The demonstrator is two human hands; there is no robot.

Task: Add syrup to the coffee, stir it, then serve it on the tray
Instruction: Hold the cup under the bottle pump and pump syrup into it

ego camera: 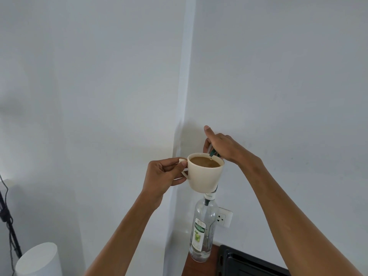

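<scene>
My left hand (163,176) holds a cream coffee cup (205,176) by its handle, raised in the air in front of the white wall. Brown coffee fills the cup. A clear syrup bottle (203,228) with a green lime label stands on the table below, and its pump rises behind the cup. My right hand (223,146) rests on the green pump head (214,153), thumb pointing up, with the spout over the cup's far rim. A drop hangs at the spout above the coffee.
A black tray (249,261) lies on the brown table at the bottom right. A wall socket (225,217) sits behind the bottle. A white cylinder (39,259) stands at the bottom left beside a black tripod leg (8,220).
</scene>
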